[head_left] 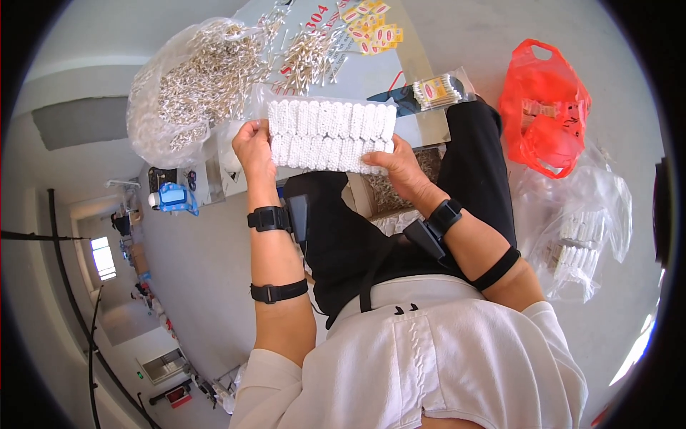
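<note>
Between my two hands is a block of cotton swab packs [332, 136], two rows of bundles with their white tips facing up. Clear plastic film shows along its far left corner. My left hand [255, 151] grips the block's left end, fingers bent behind it. At the right end my right hand [406, 168] clasps it, the thumb lying over the near right corner and the other fingers hidden underneath. Beyond the block, a heap of loose cotton swabs [309, 63] lies on the table. A single swab pack with a yellow label [437, 91] rests to the right.
A big clear bag of loose swabs [204, 86] stands on the table's left. Yellow-and-white labels [373, 28] lie at the far side. Under the block is a box of swabs [386, 189]. Rightward on the floor are a red plastic bag [544, 107] and a clear bag with swab packs [577, 243].
</note>
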`<state>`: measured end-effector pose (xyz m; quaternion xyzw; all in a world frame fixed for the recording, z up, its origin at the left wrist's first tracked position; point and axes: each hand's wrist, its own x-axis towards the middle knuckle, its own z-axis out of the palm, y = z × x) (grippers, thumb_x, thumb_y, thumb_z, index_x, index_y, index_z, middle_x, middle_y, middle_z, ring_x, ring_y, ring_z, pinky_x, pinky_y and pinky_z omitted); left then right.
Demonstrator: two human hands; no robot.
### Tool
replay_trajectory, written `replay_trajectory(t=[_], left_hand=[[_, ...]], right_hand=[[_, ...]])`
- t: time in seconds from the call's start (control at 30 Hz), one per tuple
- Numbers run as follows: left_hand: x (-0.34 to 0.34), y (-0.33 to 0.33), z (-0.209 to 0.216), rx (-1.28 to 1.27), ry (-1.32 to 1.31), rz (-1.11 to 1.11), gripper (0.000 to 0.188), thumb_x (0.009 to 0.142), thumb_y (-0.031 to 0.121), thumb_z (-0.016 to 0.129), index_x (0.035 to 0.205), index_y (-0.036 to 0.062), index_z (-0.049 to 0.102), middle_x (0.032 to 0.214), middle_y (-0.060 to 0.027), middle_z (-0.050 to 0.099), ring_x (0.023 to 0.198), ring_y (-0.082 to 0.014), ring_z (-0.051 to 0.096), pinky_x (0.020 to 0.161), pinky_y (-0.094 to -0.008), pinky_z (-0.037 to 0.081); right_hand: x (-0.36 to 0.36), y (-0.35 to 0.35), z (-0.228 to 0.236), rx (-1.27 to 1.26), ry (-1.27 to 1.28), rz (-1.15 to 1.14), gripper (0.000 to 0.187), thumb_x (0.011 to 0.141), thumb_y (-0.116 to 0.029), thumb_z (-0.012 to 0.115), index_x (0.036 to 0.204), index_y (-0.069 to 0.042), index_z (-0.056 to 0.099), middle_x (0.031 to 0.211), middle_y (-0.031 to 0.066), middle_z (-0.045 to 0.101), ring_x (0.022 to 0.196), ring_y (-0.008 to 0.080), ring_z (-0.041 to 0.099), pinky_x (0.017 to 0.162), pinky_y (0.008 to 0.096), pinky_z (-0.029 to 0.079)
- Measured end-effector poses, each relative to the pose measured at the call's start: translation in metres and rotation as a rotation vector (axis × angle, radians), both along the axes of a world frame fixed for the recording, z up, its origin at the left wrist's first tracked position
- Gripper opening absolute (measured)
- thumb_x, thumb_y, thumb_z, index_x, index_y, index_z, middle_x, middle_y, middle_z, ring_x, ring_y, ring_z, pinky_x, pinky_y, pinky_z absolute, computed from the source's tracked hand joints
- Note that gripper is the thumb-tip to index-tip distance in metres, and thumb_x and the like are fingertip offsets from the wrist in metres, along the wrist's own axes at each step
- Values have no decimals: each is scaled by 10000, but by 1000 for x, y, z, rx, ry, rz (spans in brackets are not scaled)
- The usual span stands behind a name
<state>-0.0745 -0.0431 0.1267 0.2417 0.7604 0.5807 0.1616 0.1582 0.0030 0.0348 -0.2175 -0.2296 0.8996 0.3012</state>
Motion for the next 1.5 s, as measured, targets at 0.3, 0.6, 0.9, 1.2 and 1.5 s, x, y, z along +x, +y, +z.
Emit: replay_trajectory(t=[0.3, 0.6, 0.9, 1.2, 1.5], left_hand=[[-15, 18, -23, 8, -120, -47, 80, 824, 21, 636, 815, -56, 615, 715, -53, 624, 583, -95, 548, 534, -232, 444], [-20, 25, -72, 124, -298, -13, 42, 773, -1, 654, 803, -16, 628, 719, -31, 618, 601, -97, 555, 550, -229, 452], [-23, 19, -109, 213, -578, 20, 156, 906, 117, 545, 855, -13, 614, 763, -35, 613, 632, -93, 549, 547, -242, 447], [-37, 8, -118, 379, -843, -237, 319, 870, 103, 607, 1145, -48, 549, 1032, -88, 617, 908, -155, 602, 827, -280, 496], [-41, 20, -113, 554, -928, -477, 463, 817, 128, 679, 1215, -30, 503, 1117, -72, 594, 995, -150, 576, 886, -278, 461]], right_hand=[[-3, 21, 1, 23, -90, -144, 469, 672, -16, 691, 1097, 47, 504, 1013, 99, 611, 912, 169, 593, 853, 293, 458], [-7, 82, 22, 254, -412, -6, 350, 669, -64, 646, 1000, 42, 598, 925, 75, 639, 852, 148, 584, 819, 269, 439], [-28, 124, 36, 348, -536, 43, 411, 666, -68, 618, 1048, 76, 570, 953, 108, 634, 824, 200, 613, 753, 311, 487], [-43, 129, 75, 377, -469, 120, 397, 667, -58, 619, 1038, 76, 570, 931, 109, 636, 820, 193, 626, 731, 307, 502], [-34, 138, 87, 374, -474, 136, 452, 693, -74, 584, 1111, 92, 540, 1007, 133, 625, 889, 235, 621, 843, 348, 488]])
